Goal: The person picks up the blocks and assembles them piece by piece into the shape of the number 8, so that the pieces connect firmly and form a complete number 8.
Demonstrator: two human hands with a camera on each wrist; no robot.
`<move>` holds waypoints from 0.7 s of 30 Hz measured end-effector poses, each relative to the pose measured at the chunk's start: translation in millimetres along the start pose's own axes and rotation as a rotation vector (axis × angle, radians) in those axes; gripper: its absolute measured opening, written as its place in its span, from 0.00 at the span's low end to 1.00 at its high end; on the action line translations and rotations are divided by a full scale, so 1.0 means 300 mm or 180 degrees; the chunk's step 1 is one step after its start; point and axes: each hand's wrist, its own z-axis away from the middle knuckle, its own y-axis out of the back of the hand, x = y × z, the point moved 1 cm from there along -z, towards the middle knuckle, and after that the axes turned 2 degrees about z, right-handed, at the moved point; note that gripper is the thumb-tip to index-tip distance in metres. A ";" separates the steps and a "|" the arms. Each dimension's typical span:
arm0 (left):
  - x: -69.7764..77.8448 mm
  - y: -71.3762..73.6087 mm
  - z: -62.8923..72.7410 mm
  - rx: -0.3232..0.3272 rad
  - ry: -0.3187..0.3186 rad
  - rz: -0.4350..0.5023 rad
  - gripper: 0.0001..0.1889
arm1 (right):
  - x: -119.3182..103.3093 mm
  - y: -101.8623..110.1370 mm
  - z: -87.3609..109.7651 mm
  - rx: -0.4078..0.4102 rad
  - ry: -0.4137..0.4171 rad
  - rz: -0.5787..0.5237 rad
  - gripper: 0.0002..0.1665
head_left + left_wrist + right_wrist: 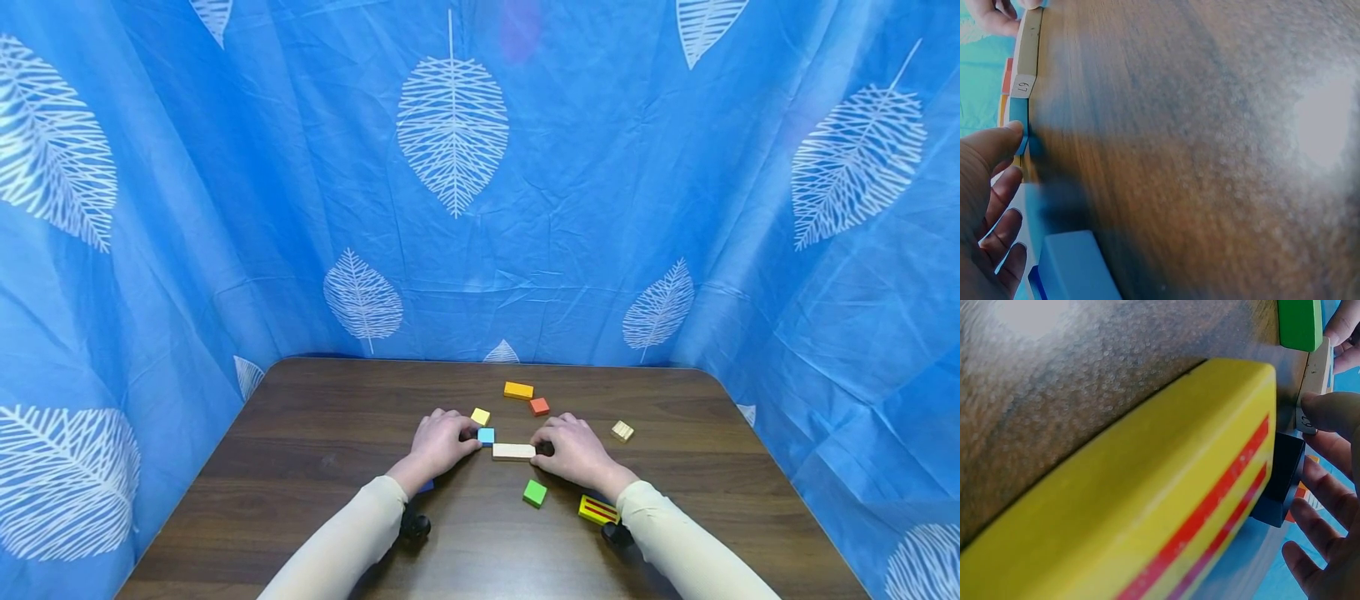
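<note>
A long pale wooden block [513, 452] lies in front of me, running left to right. My right hand [573, 450] pinches its right end between thumb and forefinger; a printed number shows on that end in the right wrist view. The small light blue block [486, 436] sits at the left end of the pale block. My left hand [441, 442] holds it, with the thumb [1013, 129] on its near side and the other fingers loosely bent. A black block [1282, 481] stands beneath my right palm, close to the curled fingers.
Behind the hands lie a yellow block [481, 416], an orange block [518, 390] and a red block [539, 407]. A striped wooden block [622, 431] is at the right. Nearer are a green block [535, 493], a yellow block with red stripes [597, 510] and a blue block [1079, 265].
</note>
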 end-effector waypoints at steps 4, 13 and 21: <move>0.002 0.002 0.002 0.0014 -0.0011 -0.0003 0.15 | 0.001 -0.002 0.002 -0.0003 -0.0010 0.0004 0.11; -0.008 0.010 0.009 0.0048 -0.0022 0.0062 0.16 | 0.010 -0.013 -0.002 0.0040 0.0000 -0.0005 0.11; -0.053 0.063 0.019 0.0093 0.0032 0.0221 0.15 | 0.013 -0.016 -0.006 0.0051 -0.0005 0.0005 0.12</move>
